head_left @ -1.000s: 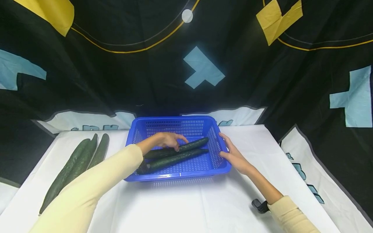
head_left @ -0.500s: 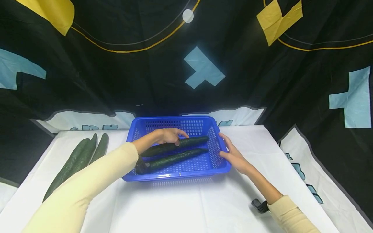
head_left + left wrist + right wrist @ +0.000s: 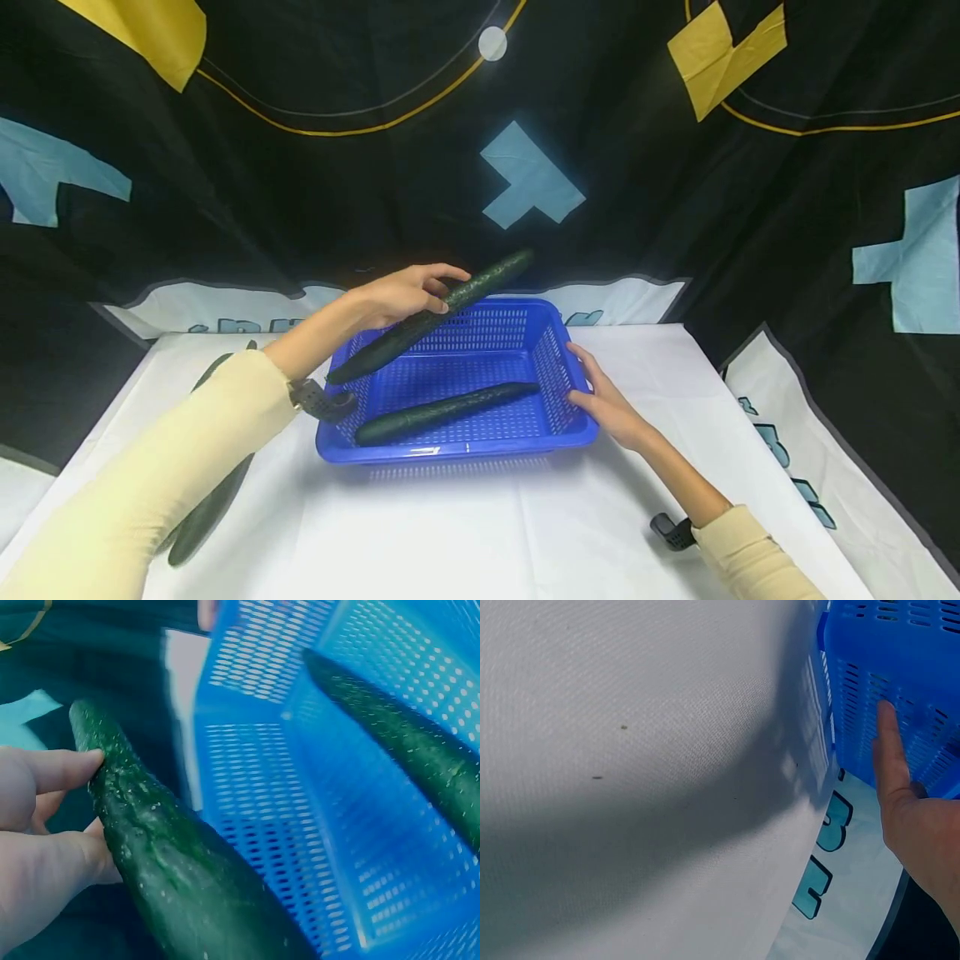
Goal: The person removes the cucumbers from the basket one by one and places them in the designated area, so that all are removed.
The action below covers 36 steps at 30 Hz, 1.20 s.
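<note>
My left hand point(image 3: 408, 293) pinches a long dark green cucumber point(image 3: 487, 279) between thumb and fingers. The cucumber is tilted above the back left of a blue perforated basket point(image 3: 457, 454), its right end higher. In the left wrist view, the thumb and fingers are around the narrower part of this cucumber point(image 3: 169, 855). A second cucumber point(image 3: 450, 411) lies on the basket floor; the left wrist view shows it too. My right hand point(image 3: 606, 404) rests against the basket's right side with its fingers extended. In the right wrist view, a straight digit touches the outer wall point(image 3: 855, 697).
More cucumbers point(image 3: 213, 500) lie on the white tabletop point(image 3: 420, 533) at the left, partly hidden beneath my left sleeve. A black curtain with blue and yellow shapes point(image 3: 532, 175) hangs behind the table. Small black wrist devices point(image 3: 672, 531) sit at both cuffs.
My left hand has lifted one cucumber off the basket floor, upward and slightly left, over the rim. The other cucumber stays inside. My right hand remains at the basket's right side.
</note>
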Tool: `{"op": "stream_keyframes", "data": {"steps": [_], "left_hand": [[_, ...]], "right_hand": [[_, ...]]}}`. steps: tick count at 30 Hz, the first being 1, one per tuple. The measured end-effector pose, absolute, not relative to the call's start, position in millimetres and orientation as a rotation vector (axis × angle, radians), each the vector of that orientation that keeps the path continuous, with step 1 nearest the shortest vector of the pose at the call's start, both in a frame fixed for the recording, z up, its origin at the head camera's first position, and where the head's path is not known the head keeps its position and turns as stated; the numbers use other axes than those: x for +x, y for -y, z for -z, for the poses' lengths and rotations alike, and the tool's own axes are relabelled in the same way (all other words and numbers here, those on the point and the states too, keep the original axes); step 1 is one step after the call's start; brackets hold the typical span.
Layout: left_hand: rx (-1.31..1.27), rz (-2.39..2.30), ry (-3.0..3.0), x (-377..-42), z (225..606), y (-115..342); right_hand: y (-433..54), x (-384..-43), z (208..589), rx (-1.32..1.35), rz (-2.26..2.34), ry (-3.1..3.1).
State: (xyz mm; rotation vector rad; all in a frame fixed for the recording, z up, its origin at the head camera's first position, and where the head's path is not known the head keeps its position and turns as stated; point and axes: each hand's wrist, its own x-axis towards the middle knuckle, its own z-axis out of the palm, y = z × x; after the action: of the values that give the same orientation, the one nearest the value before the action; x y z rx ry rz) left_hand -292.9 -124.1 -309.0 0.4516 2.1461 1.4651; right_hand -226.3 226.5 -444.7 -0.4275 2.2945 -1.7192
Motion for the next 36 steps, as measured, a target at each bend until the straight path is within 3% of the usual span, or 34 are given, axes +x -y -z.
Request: {"op": "stream_keyframes", "data": {"steps": [7, 15, 36], "left_hand": [[0.328, -1.551, -2.29, -275, 284, 167], [0.19, -1.516, -2.429, -255, 283, 221], [0.003, -1.512, -2.444, -188, 359, 370]], "right_hand": [[-225, -225, 443, -0.402, 1.688, -2.322], [-226, -225, 442, -0.398, 1.671, -2.336], [-226, -227, 444, -0.409, 1.676, -2.337]]}}
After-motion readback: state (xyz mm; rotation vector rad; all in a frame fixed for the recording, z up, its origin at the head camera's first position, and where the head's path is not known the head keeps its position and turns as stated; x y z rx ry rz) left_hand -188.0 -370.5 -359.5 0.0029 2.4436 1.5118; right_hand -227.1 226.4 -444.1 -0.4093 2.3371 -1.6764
